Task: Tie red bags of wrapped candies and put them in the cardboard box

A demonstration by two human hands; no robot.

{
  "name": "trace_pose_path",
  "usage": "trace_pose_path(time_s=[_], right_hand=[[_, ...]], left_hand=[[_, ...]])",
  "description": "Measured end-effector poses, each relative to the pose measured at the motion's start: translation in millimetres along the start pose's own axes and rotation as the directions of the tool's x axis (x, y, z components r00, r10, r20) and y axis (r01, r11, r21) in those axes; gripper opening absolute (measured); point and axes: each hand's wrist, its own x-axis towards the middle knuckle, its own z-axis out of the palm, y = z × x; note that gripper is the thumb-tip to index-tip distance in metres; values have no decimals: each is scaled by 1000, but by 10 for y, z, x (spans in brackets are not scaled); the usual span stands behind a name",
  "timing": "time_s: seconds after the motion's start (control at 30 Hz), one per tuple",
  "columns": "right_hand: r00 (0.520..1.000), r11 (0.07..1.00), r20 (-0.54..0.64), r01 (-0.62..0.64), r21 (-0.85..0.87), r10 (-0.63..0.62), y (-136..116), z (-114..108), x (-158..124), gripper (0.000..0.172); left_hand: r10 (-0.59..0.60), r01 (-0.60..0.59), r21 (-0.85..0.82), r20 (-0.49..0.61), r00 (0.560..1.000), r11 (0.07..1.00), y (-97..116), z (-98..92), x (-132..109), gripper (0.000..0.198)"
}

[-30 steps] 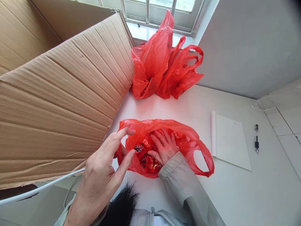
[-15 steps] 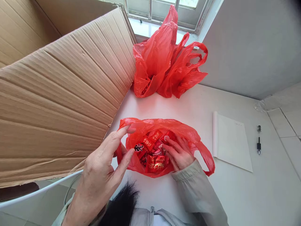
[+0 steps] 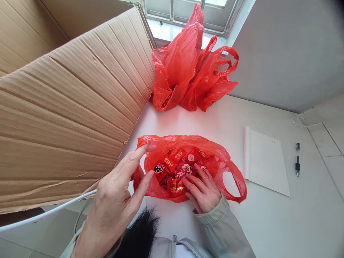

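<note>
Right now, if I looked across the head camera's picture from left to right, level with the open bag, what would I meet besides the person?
Cardboard box → open red plastic bag of wrapped candies → notepad → pen.

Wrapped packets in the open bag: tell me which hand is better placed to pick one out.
Probably the right hand: its fingers lie over the packets, while the left hand is at the left side of the bag.

At five o'clock, a grey-green sleeve ends in a gathered cuff; at six, a grey jacket front has a toothed zip over white cloth.
</note>
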Motion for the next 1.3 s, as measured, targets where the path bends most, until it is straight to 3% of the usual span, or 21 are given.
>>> trace_pose_path(time_s=[0.13, 0.4, 0.63, 0.8, 1.0, 1.3], right_hand=[[1000, 1000, -15, -8, 7, 8, 31, 15, 10, 19], [985, 999, 169, -44, -8, 45, 49, 81, 185, 29], [989, 990, 47, -137, -40, 139, 110, 130, 268, 21], [998, 998, 36, -50, 44, 48, 54, 46, 193, 9], [1000, 999, 10, -15, 40, 14, -51, -42, 78, 15], [996, 991, 0, -91, -103, 92, -8, 156, 225, 32]], left_hand=[[12, -12, 6, -3, 1000, 1000, -17, 5, -24, 43], [30, -30, 15, 2, 1000, 999, -17, 21, -28, 44], [54, -53, 49, -25, 998, 997, -38, 17, -26, 44], [29, -27, 81, -22, 999, 996, -48, 49, -43, 42], [34, -33, 74, -8, 999, 997, -30, 54, -25, 45], [0, 0, 60, 12, 1000, 998, -23, 56, 21, 47]])
